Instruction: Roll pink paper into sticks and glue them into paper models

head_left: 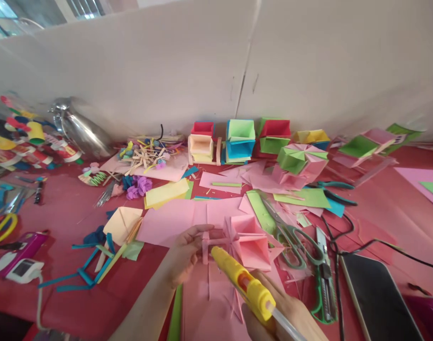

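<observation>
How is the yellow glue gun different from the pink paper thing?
The glue gun is yellow; the paper piece is pink. The glue gun is long and rounded, while the paper piece has flat, folded sides. The right hand grips the glue gun; the left hand holds the paper piece. Both are held.

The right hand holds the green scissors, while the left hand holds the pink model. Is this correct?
Not quite: the head view shows the right hand holding the glue gun, not the green scissors. The left hand does hold the pink model.

Head cam, looks fwd & down, close over table, wall opp.
</observation>
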`<state>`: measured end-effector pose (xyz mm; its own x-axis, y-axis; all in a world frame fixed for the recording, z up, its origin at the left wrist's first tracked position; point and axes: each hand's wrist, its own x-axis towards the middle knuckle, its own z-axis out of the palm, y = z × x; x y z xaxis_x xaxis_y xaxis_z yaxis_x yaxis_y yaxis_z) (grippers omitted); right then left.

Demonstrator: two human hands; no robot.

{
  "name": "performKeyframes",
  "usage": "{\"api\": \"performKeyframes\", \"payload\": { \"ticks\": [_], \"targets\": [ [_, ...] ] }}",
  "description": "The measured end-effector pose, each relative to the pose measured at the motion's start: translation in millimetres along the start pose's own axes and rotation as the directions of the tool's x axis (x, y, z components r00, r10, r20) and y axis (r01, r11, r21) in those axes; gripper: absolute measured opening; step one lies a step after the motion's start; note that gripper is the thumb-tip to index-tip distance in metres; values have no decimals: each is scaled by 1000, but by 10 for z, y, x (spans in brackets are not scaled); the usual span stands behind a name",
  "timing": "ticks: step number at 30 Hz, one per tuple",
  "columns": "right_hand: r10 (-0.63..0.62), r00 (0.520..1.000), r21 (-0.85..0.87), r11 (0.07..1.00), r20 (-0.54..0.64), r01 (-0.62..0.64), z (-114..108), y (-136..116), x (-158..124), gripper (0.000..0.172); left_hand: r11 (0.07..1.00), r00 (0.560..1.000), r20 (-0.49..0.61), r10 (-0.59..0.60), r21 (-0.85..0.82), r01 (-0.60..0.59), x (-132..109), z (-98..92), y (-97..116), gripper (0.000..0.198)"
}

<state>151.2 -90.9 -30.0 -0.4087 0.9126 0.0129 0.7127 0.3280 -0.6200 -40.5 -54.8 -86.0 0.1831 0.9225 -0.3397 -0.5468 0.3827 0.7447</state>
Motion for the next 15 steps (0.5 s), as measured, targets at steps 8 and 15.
{"api": "performKeyframes", "payload": {
  "ticks": [8, 15],
  "targets": [
    [17, 1000, -42, 999, 5, -16, 25, 48, 51, 17, 1000, 1000, 0, -12, -16, 12, -6, 19, 28, 30],
    [37, 999, -40, 999, 6, -37, 8, 48, 34, 13, 999, 1000, 2, 14, -37, -13, -6, 3, 8, 26]
  ]
}}
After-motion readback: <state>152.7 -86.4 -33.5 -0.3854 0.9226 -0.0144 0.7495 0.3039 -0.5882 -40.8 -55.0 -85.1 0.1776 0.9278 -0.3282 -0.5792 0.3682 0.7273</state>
